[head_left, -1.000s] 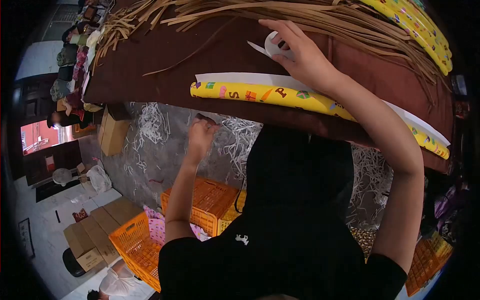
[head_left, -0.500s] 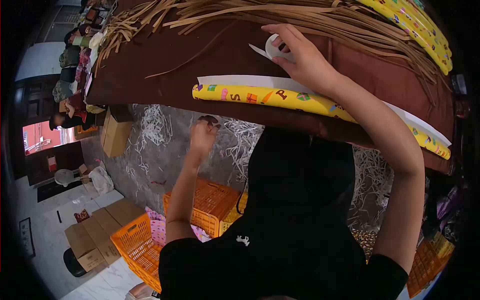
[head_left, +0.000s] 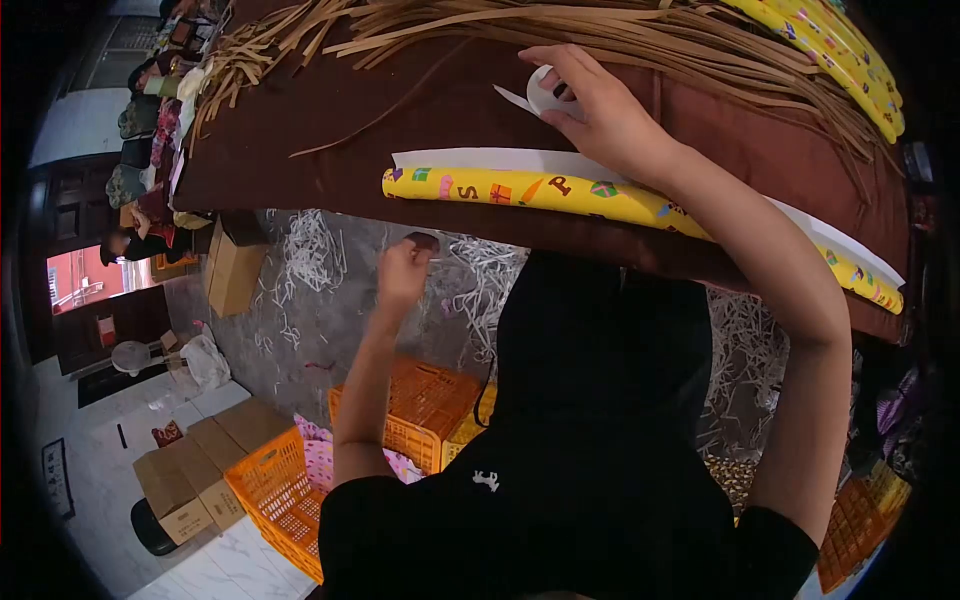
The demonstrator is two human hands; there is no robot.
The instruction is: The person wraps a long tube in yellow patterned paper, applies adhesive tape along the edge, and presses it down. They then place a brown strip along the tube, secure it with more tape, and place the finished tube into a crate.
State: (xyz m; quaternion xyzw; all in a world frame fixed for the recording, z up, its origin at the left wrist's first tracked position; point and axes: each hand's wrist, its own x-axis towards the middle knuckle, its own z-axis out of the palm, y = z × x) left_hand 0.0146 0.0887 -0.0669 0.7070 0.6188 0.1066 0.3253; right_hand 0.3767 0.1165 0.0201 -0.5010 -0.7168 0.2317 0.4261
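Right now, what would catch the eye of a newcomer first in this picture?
The yellow roll of printed paper, lying along the near edge of the brown table. Next, the right hand holding a white tape roll just beyond it, and the heap of tan strips at the far side. The left hand is closed below the table edge, above orange crates.

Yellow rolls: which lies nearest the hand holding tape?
The lone roll at the table's near edge, beside the right hand gripping the tape; the others pile at the far corner.
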